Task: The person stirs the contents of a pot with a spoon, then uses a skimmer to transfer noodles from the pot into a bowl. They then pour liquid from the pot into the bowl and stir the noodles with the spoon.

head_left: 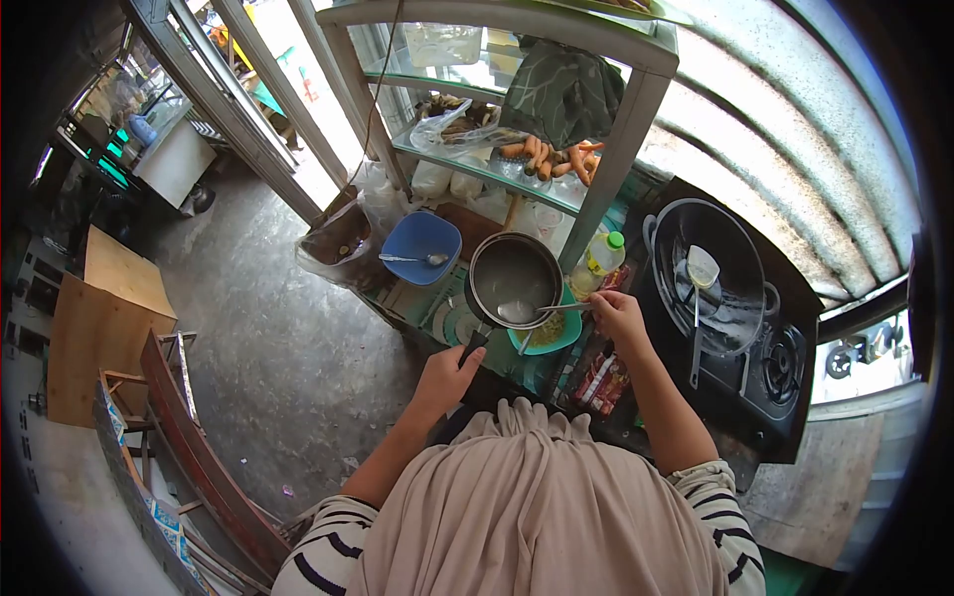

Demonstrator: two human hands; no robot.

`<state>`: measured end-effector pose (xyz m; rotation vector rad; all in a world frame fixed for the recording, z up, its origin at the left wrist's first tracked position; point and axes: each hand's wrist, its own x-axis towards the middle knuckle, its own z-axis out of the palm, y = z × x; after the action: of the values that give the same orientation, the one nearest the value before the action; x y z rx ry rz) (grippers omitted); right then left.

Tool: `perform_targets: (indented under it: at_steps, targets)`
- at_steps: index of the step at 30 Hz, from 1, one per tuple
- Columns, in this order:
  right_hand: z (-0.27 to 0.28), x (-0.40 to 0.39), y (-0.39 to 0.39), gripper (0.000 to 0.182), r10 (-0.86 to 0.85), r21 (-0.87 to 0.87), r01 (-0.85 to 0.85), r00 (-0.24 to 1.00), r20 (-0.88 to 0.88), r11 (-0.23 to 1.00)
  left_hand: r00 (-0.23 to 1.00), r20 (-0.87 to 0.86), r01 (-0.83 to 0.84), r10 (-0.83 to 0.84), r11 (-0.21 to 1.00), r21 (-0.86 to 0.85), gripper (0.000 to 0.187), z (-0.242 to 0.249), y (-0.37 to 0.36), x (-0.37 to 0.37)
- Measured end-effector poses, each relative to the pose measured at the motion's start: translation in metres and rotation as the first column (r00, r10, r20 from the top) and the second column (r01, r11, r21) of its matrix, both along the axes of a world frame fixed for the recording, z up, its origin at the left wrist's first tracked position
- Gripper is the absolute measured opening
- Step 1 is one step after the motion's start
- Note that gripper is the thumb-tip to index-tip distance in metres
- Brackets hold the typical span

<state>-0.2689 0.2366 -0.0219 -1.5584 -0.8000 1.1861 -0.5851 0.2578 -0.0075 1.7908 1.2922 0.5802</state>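
Note:
A dark saucepan (512, 273) holds a cloudy liquid, and its black handle is wrapped by my left hand (452, 379). In my right hand (618, 316) is a metal spoon (568, 307), its bowl dipped in the pan near the front rim. Partly under the pan sits a turquoise bowl (564, 336) with yellowish-green contents and another utensil in it. To the pan's left stands a blue bowl (421, 238) with a spoon across it. A bottle of yellow liquid with a green cap (599, 260) stands to the right of the pan.
A large wok (708, 268) with a ladle sits on the black stove (780, 382) at right. Behind the pan, a glass-shelved cabinet (616, 149) holds carrots (545, 159) and bags. Red packets (602, 382) lie beside my right forearm. A plastic-lined bin (338, 233) stands left.

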Motion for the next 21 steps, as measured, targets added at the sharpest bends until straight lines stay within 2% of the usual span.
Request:
perform_targets:
  at_steps: [10, 17, 21]
  targets:
    - [0.000, 0.025, -0.005, 0.021, -0.078, 0.055, 0.072, 0.989, 0.128, 0.996, 0.997, 0.046, -0.064, 0.063, 0.997, 0.038, 0.044, -0.020, 0.000, 0.002]
    - [-0.008, 0.040, -0.014, 0.022, -0.124, 0.083, 0.114, 0.985, 0.122, 0.990, 0.994, 0.040, -0.102, 0.100, 0.992, 0.076, 0.044, -0.022, 0.002, -0.006]
    - [-0.001, 0.044, -0.017, 0.022, -0.157, 0.221, 0.107, 0.962, 0.223, 0.969, 0.993, 0.058, -0.112, 0.107, 0.989, 0.095, 0.044, -0.018, 0.002, -0.007]
